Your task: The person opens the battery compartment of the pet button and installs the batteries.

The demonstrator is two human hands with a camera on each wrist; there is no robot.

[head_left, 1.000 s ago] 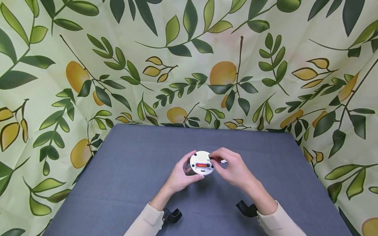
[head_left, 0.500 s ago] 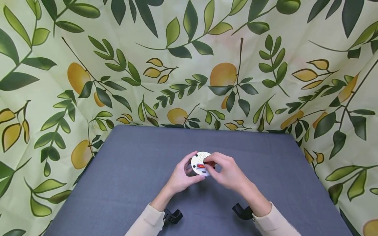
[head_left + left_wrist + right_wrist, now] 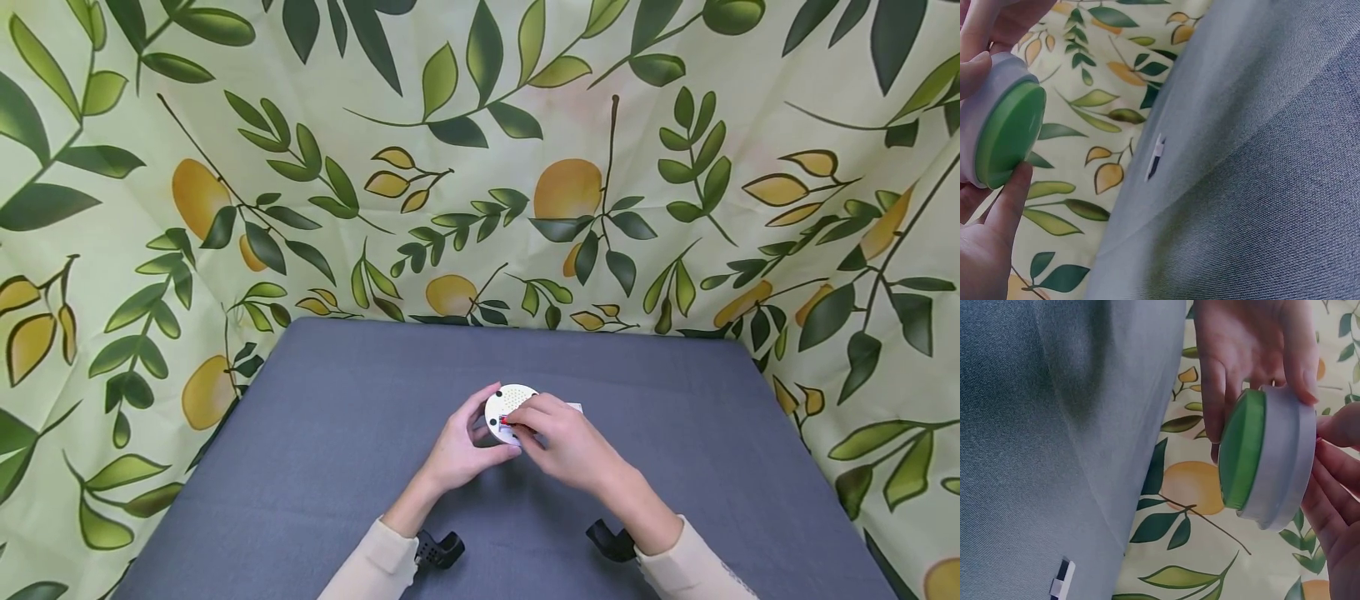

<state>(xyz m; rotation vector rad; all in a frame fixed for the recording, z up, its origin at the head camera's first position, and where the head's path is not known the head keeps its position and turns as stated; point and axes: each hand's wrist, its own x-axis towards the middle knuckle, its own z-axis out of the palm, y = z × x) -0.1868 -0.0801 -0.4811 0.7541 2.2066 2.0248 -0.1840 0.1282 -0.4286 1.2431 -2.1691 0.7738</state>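
I see left grip [image 3: 463, 446] curled round white device [image 3: 512, 396], raised above tabletop [image 3: 337, 400], between left and right edges. Right grip [image 3: 562, 435]: fingertips at red battery [image 3: 503, 420] in device; pinching or not, I cannot tell.

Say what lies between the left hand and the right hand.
The round device lies between the left hand, which holds it, and the right hand; the head view shows this.

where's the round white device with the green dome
In the head view, just right of centre, the device is in the left hand's grip above the grey table, the right hand's grip partly covering it.
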